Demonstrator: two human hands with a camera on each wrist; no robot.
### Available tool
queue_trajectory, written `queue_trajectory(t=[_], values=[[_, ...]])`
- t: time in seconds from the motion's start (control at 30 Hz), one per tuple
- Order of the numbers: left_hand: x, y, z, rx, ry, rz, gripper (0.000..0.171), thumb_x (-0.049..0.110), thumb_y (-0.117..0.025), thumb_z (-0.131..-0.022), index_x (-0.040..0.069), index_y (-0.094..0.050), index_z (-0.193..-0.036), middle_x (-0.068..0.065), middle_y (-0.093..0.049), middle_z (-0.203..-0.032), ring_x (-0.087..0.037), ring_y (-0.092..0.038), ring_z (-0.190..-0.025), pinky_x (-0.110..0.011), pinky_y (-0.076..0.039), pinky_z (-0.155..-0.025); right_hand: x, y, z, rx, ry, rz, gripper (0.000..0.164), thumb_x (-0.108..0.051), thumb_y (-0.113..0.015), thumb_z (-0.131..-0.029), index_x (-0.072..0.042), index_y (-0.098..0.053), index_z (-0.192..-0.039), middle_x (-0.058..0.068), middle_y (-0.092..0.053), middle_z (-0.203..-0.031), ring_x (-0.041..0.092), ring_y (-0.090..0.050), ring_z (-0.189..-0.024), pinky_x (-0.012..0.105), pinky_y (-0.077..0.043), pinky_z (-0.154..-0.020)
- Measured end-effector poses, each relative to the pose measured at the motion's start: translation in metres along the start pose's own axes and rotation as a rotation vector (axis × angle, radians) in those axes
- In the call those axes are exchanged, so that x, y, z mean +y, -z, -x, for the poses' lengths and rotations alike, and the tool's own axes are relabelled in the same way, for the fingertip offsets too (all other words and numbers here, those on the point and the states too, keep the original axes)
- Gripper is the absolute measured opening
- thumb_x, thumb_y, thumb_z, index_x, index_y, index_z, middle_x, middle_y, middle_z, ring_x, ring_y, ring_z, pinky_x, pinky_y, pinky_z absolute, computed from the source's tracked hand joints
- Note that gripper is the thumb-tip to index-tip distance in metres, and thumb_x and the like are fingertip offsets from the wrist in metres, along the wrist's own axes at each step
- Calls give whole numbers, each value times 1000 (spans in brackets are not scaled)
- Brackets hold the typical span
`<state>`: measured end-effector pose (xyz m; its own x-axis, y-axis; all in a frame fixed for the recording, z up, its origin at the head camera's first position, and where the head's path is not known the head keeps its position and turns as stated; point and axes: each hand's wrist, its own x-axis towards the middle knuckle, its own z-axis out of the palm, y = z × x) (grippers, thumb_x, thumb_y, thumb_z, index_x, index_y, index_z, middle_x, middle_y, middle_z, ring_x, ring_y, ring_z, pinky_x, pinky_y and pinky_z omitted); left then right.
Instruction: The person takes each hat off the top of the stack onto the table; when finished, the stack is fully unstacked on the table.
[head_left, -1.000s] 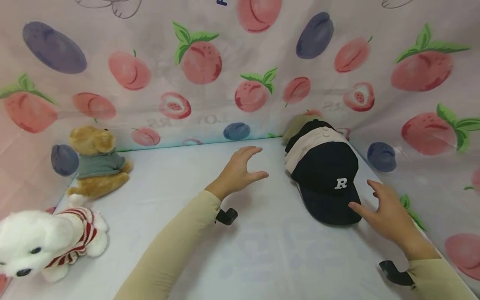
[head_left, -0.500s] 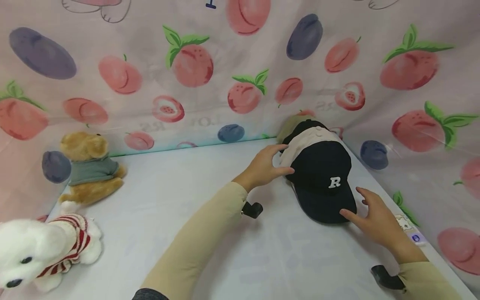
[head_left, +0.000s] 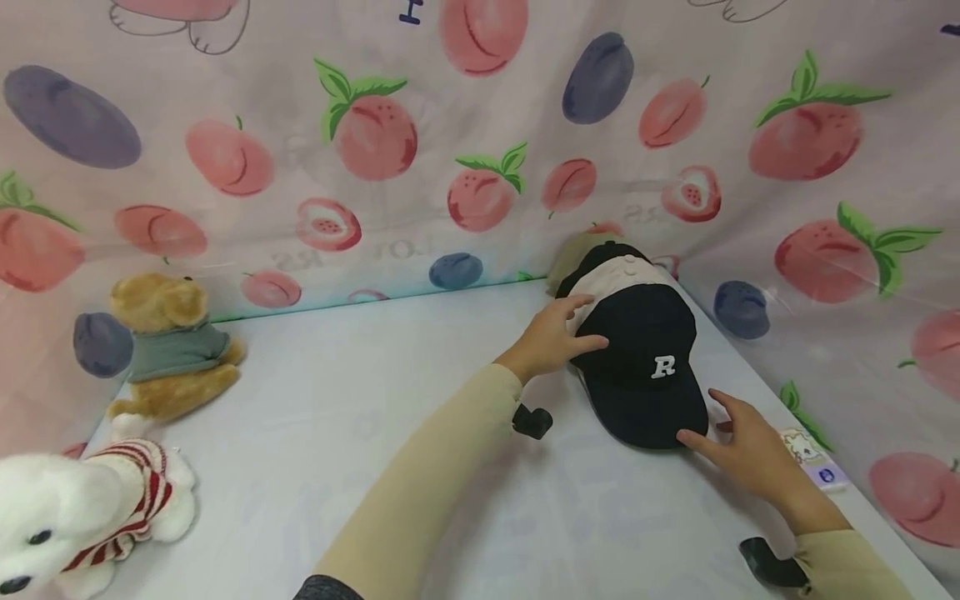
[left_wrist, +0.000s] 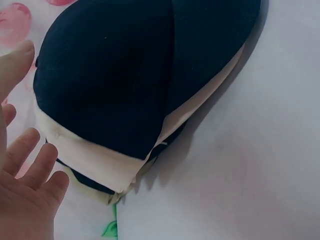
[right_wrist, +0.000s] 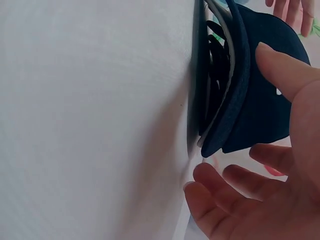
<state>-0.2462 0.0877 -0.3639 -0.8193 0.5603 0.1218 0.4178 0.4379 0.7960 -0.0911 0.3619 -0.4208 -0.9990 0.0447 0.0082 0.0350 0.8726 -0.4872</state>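
A stack of baseball caps lies near the table's far right corner. On top is a black cap with a white letter R, its brim toward me. Beneath it show a cream cap, another dark one and an olive cap at the back. My left hand is at the stack's left side, thumb and fingers spread; in the left wrist view the fingers look apart from the caps. My right hand is beside the brim's right edge, fingers loosely bent and thumb near the brim. Neither hand grips a cap.
A brown teddy bear in a grey-green shirt sits at the far left. In front of it is a white plush dog in a red-striped outfit. A small printed card or packet lies by the right edge. Fruit-patterned curtain surrounds the table.
My left hand has moved right, from mid-table to the left side of the caps. The right hand has stayed near the brim. The view has turned slightly right; the caps have not moved.
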Motion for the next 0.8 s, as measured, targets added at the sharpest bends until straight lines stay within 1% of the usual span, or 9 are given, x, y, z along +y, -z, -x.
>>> queue_trajectory(t=[0.13,0.23,0.3,0.43,0.53,0.67,0.8], values=[[3,-5,-4,-15,4,26,70,31,-77,-91,17,-44,-152,-3,-44,-152,-22,-49,-133,-34,-40,-107,0,1,0,-40,-30,-12,96,-49,-73,-90,16,-30,-147,43,-39,-138,52,-57,-110,64,-46,-88],[4,-7,-8,-15,12,43,71,30,-77,-91,17,-43,-152,-3,-43,-153,-21,-50,-133,-31,-39,-107,2,1,0,-49,-37,-19,97,-49,-73,-89,15,-29,-147,42,-39,-138,52,-58,-110,63,-47,-88],[5,-8,-9,-19,29,60,72,29,-77,-91,17,-42,-153,-2,-42,-154,-19,-49,-134,-29,-39,-107,3,1,-1,-56,-44,-20,98,-50,-74,-89,15,-29,-147,42,-40,-138,51,-58,-110,62,-47,-87],[7,-10,-12,-32,50,67,72,30,-77,-91,17,-42,-153,-1,-42,-155,-20,-47,-136,-30,-39,-108,3,-1,-2,-64,-50,-24,98,-51,-74,-88,14,-29,-147,40,-42,-137,49,-59,-109,62,-47,-87],[9,-13,-14,-35,35,35,71,31,-77,-91,15,-43,-152,-2,-43,-154,-20,-44,-137,-30,-36,-110,2,0,-2,-70,-51,-30,98,-50,-75,-87,13,-29,-147,40,-42,-138,49,-59,-110,62,-48,-88],[11,-16,-17,-33,14,-22,71,30,-76,-92,13,-43,-152,-3,-43,-154,-16,-38,-140,-28,-29,-113,1,1,-2,-82,-58,-41,99,-50,-75,-88,13,-28,-148,39,-41,-139,49,-58,-111,62,-48,-88],[13,-16,-17,-32,9,-33,70,29,-75,-93,13,-42,-152,-3,-42,-154,-15,-36,-141,-28,-26,-114,3,2,-3,-84,-66,-64,99,-49,-76,-87,12,-28,-149,39,-43,-136,49,-57,-111,60,-49,-87]])
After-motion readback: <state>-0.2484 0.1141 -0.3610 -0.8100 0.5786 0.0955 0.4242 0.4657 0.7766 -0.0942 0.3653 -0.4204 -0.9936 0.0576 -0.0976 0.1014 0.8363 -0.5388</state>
